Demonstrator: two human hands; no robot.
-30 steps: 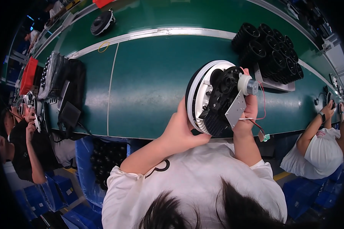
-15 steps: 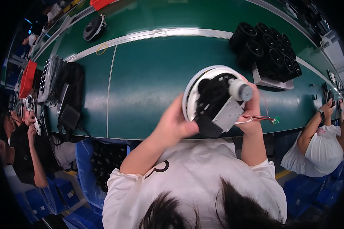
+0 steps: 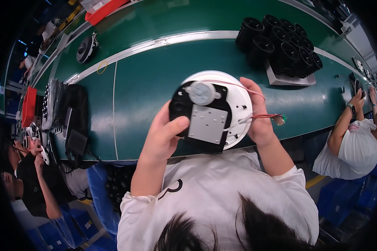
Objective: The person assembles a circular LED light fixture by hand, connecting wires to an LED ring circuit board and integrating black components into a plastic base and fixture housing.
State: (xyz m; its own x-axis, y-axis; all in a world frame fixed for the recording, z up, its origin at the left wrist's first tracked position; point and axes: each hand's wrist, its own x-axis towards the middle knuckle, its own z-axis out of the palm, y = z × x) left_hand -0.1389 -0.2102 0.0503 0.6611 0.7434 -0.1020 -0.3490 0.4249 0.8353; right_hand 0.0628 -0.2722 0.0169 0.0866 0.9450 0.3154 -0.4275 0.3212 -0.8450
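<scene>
I hold a round white housing with both hands, above the near edge of the green bench. Fixed on it is a black plastic mechanism with a silver metal plate and a pale cylindrical motor facing up. My left hand is closed on the black part at the left, its thumb on top. My right hand is wrapped round the white rim at the right, most fingers hidden underneath. Red and white wires run past this hand to a small green circuit board.
Stacked black cup-shaped parts stand in a white box at the far right. A round black-and-white unit and a yellow band lie far left. A black bag is nearer. People work on both sides.
The housing has turned in my hands, so the motor now sits at the upper left and the metal plate shows more squarely. It has moved left, and my left hand has shifted its hold.
</scene>
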